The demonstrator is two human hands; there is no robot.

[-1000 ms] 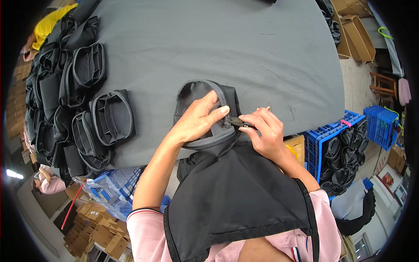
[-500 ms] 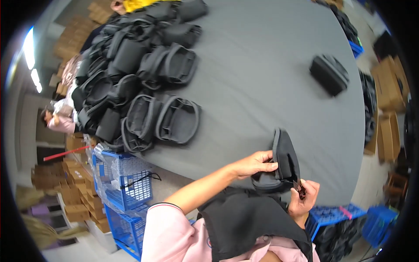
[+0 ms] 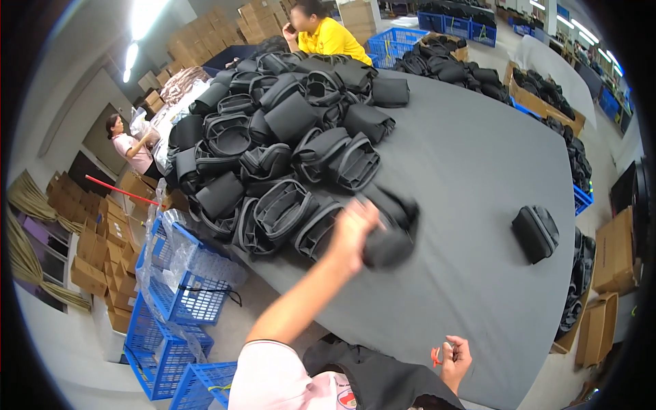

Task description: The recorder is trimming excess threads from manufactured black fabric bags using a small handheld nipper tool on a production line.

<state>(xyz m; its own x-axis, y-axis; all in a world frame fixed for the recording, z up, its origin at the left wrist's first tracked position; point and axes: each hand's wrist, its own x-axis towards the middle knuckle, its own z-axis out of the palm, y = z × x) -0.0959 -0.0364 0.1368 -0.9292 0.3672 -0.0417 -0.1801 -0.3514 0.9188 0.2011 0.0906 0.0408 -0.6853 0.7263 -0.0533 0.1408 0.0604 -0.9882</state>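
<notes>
My left hand (image 3: 355,232) is stretched out to the left-middle of the grey table (image 3: 471,287), closed on the edge of a black zip case (image 3: 391,247). Both are smeared by motion, and the case is beside the front of a pile of similar black cases (image 3: 290,116). An open case (image 3: 281,208) with dividers inside lies just left of that hand. By the table's near edge, my right hand (image 3: 456,362) has curled fingers around a small tool with an orange loop (image 3: 435,356); the rest of the tool is hidden.
One closed black case (image 3: 536,234) stands alone at the right. Blue crates (image 3: 195,287) are stacked off the table's left edge. Cardboard boxes (image 3: 613,249) stand beyond the right edge. A person in yellow (image 3: 331,41) is behind the pile; another in pink (image 3: 133,152) is at far left.
My left hand has carried the case from in front of my body leftward and away to the pile. My right hand has come off the case. The view has tilted up.
</notes>
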